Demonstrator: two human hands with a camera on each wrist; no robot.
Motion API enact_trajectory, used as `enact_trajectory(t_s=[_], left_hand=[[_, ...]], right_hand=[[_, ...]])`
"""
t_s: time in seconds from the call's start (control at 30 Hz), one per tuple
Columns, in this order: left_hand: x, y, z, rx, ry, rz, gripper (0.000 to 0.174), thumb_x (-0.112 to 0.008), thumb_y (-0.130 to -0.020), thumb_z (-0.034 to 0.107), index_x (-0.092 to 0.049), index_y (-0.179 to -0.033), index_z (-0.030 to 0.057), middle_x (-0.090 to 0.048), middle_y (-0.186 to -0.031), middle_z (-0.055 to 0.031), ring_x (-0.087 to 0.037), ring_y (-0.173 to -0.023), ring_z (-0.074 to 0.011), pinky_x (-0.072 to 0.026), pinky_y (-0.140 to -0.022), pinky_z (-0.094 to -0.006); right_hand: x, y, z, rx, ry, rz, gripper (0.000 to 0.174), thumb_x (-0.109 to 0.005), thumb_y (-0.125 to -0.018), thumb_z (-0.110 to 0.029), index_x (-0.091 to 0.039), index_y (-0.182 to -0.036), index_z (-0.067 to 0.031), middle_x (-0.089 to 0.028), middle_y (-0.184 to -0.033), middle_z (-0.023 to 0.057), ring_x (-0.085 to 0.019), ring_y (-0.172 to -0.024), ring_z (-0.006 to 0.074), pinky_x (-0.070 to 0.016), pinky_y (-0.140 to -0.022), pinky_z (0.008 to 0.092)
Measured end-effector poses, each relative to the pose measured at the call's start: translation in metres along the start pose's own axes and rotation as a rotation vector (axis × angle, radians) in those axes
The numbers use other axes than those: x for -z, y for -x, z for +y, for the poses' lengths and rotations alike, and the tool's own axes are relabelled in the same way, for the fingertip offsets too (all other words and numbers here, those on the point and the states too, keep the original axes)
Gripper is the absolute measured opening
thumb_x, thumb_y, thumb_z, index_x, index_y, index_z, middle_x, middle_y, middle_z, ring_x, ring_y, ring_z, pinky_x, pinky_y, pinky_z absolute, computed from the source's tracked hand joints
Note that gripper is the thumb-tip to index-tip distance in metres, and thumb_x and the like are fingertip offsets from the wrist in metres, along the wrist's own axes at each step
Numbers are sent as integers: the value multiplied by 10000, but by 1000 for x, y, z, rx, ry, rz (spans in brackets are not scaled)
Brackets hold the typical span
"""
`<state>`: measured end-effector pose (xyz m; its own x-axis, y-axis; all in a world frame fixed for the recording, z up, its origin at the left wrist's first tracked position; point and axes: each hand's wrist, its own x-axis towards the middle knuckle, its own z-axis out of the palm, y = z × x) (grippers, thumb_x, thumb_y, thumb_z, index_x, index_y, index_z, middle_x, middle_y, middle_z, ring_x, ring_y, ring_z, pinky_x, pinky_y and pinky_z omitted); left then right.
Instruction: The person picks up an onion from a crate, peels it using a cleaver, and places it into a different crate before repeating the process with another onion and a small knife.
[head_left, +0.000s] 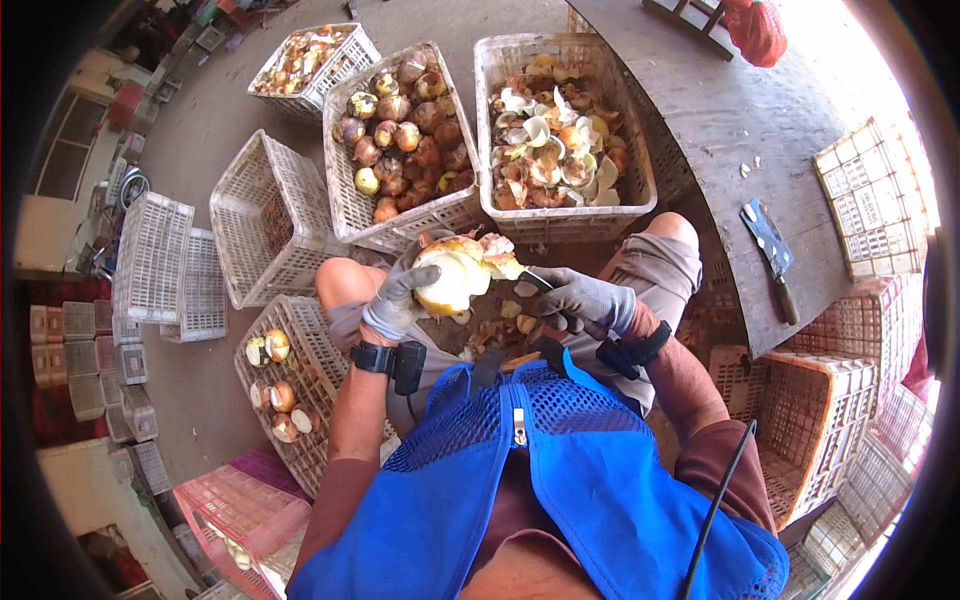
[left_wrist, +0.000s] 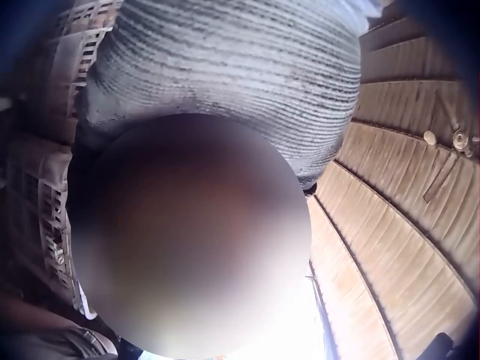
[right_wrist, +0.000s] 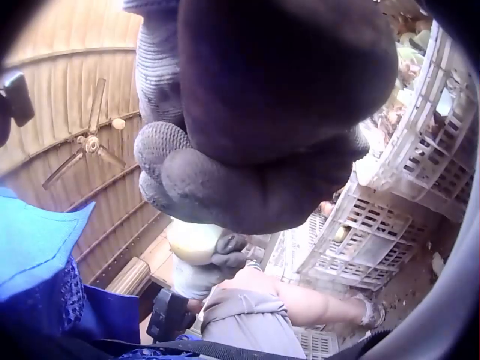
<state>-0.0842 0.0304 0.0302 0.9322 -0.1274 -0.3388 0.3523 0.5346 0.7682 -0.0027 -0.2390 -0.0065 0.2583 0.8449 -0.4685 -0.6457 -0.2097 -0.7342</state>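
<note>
My gloved left hand (head_left: 398, 300) grips a large onion (head_left: 450, 290), with white flesh bared on its near side and brownish skin on top. A strip of peel (head_left: 500, 262) hangs off the onion's right side. In my gloved right hand (head_left: 582, 300) is a small knife (head_left: 538, 281), its dark end pointing at the loose peel. The left wrist view is mostly filled by the ribbed glove (left_wrist: 232, 67) and a blurred round shape. Dark glove fingers (right_wrist: 217, 184) curl close to the camera in the right wrist view, with the pale onion (right_wrist: 191, 241) beyond them.
Ahead stand a crate of unpeeled onions (head_left: 345, 205) and a crate of peelings (head_left: 565, 222). Several peeled onions (head_left: 280, 397) lie on a crate at my left. A cleaver (head_left: 768, 240) rests on the board (head_left: 700, 120) at right. Fallen peel litters the floor between my legs.
</note>
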Motion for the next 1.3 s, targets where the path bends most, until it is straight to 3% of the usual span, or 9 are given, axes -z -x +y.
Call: enact_trajectory(t_s=[0.17, 0.3, 0.43, 0.53, 0.73, 1.0, 1.17, 1.27, 1.3], left_hand=[[9, -10, -12, 114, 109, -47, 585, -710, -779, 188, -470, -1274, -11, -581, -1208, -154, -595, -1094, -265, -524, -910, -390], [13, -23, -37, 140, 285, 35, 547, -682, -812, 177, -468, -1276, -17, -594, -1182, -155, -601, -1083, -263, -531, -898, -403], [-1, -32, -52, -6, 227, 18, 544, -662, -830, 147, -441, -1300, -19, -590, -1186, -155, -605, -1073, -271, -537, -889, -402], [0, -29, -48, -18, 167, 66, 576, -678, -809, 119, -425, -1310, -12, -576, -1204, -154, -606, -1072, -273, -542, -884, -402], [-2, -17, -22, -24, -77, 13, 658, -732, -746, 177, -435, -1300, -16, -582, -1187, -141, -614, -1052, -251, -539, -881, -357], [12, -3, -30, 161, 157, -147, 672, -751, -672, 159, -486, -1270, 7, -588, -1182, -116, -592, -1084, -221, -482, -961, -349], [8, -16, -35, 121, 265, -137, 631, -734, -751, 192, -459, -1292, 20, -594, -1183, -120, -594, -1085, -244, -488, -948, -370], [17, -25, -41, 132, 358, -35, 613, -721, -774, 210, -460, -1292, 12, -598, -1177, -122, -601, -1073, -248, -498, -936, -375], [21, -29, -42, 120, 403, -34, 608, -712, -790, 229, -457, -1295, 7, -599, -1177, -126, -605, -1065, -250, -508, -920, -379]], right_hand=[[9, 7, 7, -96, -66, -94, 645, -534, -795, -42, -380, -1417, -117, -545, -633, 9, -527, -501, 78, -416, -419, 214], [-6, -17, 23, 328, 1082, 434, 622, -534, -846, -161, -327, -1431, -120, -657, -803, 198, -658, -733, 330, -511, -664, 442], [-28, -17, 3, 287, 1162, 603, 629, -542, -853, -210, -314, -1433, -131, -657, -817, 213, -640, -768, 383, -500, -691, 479], [-20, -25, 3, 279, 1234, 563, 589, -534, -861, -190, -342, -1412, -113, -669, -805, 175, -654, -698, 329, -515, -659, 439], [-3, -26, -4, -6, 192, 100, 274, -566, -866, -121, -572, -1133, -61, -529, -613, -45, -489, -475, 29, -380, -380, 173], [26, -5, -7, -73, -119, -326, 76, -533, -831, -72, -576, -807, -15, -456, -496, 0, -391, -360, 76, -331, -333, 214], [18, -6, -17, -68, 121, -45, 187, -586, -865, -184, -561, -725, -62, -465, -494, -9, -409, -353, 74, -317, -312, 222], [27, 9, -32, 54, -52, 158, 144, -585, -873, -189, -597, -825, -53, -478, -509, -16, -403, -353, 53, -320, -310, 193], [32, 16, -37, 133, 4, 207, 252, -574, -876, -168, -601, -1102, -59, -527, -595, -2, -446, -408, 19, -325, -326, 154]])
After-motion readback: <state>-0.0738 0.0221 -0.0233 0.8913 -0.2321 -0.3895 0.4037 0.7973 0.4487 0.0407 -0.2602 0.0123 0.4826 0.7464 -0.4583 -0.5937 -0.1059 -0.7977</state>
